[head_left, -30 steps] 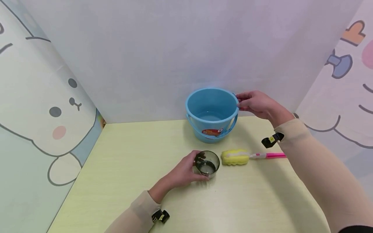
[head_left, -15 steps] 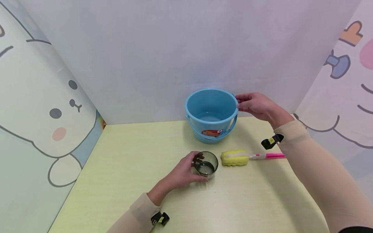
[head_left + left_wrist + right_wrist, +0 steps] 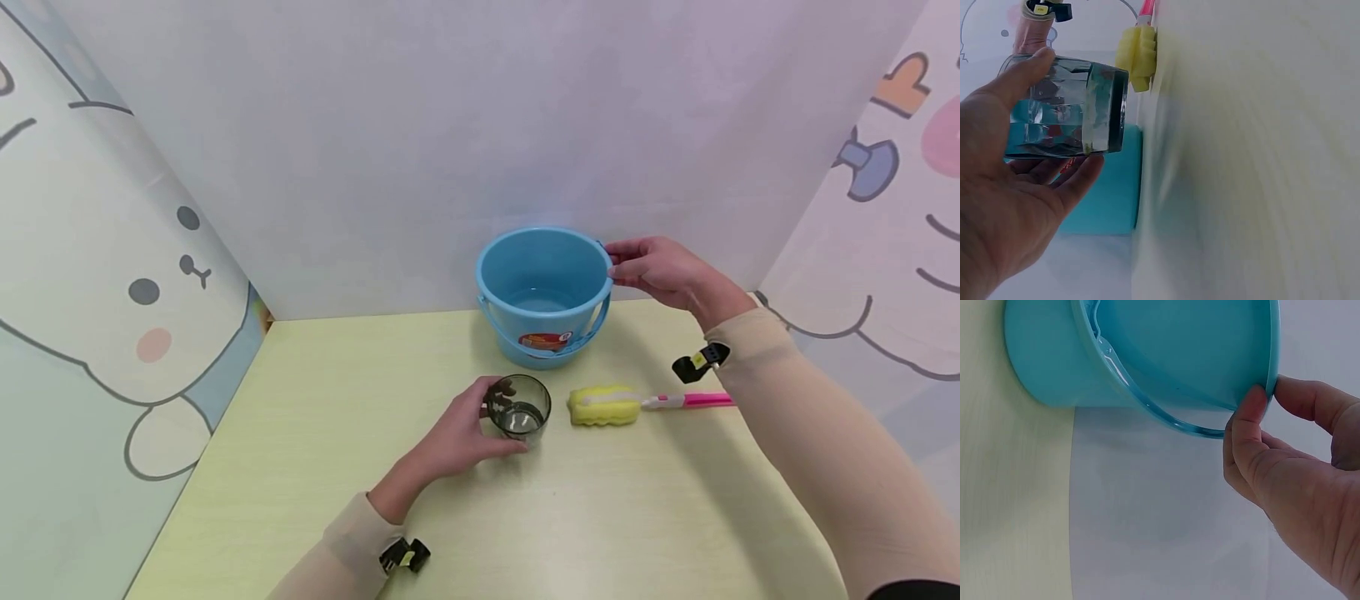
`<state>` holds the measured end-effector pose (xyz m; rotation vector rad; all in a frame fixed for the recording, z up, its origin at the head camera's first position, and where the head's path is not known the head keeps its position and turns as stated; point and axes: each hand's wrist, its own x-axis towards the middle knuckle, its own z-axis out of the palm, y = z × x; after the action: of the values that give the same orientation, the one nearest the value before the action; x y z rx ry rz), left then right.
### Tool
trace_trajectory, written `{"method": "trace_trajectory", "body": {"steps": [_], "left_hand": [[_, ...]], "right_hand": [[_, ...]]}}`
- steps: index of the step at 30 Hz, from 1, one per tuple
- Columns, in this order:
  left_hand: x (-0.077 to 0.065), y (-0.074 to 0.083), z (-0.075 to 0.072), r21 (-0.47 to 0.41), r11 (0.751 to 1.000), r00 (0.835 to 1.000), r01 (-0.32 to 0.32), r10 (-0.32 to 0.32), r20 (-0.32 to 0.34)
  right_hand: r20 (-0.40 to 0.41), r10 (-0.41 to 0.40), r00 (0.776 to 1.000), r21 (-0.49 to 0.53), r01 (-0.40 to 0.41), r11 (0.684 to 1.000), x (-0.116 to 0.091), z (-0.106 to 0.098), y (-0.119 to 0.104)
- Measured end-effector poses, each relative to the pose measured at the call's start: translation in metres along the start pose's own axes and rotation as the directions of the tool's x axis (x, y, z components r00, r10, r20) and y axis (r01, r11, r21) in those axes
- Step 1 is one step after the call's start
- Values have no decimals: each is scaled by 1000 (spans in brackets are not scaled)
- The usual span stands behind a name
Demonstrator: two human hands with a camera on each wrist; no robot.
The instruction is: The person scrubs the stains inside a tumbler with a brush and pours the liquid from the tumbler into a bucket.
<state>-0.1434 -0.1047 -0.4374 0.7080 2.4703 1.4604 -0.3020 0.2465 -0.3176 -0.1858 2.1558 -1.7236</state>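
In the head view my left hand point(image 3: 459, 435) grips a smoky dark glass tumbler point(image 3: 520, 414) around its side, thumb toward the near side. The left wrist view shows the tumbler point(image 3: 1069, 112) between thumb and fingers, its thick base a small gap above the tabletop. Farther back stands a light blue plastic bucket point(image 3: 543, 337) with a red label and its handle hanging down the front. My right hand point(image 3: 667, 271) pinches the bucket's right rim. Seen from the right wrist, thumb and fingers point(image 3: 1250, 415) meet at the rim beside the handle point(image 3: 1166, 419).
A yellow sponge brush point(image 3: 604, 406) with a pink and white handle point(image 3: 697, 401) lies right of the tumbler, partly hidden by the right forearm. The pale yellow table point(image 3: 360, 383) ends at a white back wall point(image 3: 360, 167). Cartoon-printed panels point(image 3: 82, 275) flank both sides.
My left hand and the tumbler have shifted slightly left and away from me, and the tumbler has risen off the table. The right hand stays on the bucket rim.
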Motion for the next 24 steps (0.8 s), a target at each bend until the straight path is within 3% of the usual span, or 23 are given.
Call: {"method": "trace_trajectory", "body": {"steps": [11,24], "left_hand": [[2,3,-22,15,1000,996,2,0,-85],[4,1,-57,71,997,980,6,8,-197]], "right_hand": [[-8,-9,1000,-3,9,1000,1,0,1],[-22,-9,1000,-13,8,1000,3,2,2]]}}
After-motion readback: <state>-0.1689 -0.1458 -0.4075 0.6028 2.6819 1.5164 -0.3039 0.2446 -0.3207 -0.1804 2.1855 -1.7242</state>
